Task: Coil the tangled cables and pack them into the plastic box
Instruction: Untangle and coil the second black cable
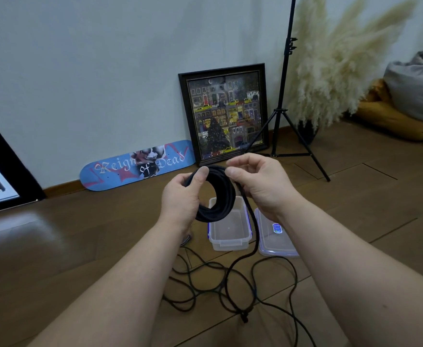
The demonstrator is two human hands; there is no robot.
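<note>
Cable coil (216, 194) up in our left hand (183, 196), fingers curled round it; our right hand (258, 181) pinches loose strand at top. Plastic box (229, 234) open on floor below, tangled cables (230, 284) nearer us.

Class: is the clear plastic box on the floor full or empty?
Empty: the plastic box shows its bare bottom; its lid lies beside it.

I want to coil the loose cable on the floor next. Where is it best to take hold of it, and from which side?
Probably grip the loose cable at a bare outer bend, like the arc just in front of the lid, coming from above. It lies flat and uncrossed there; nearer the middle the strands overlap in a tangle. Both hands are busy now with the coil.
</note>
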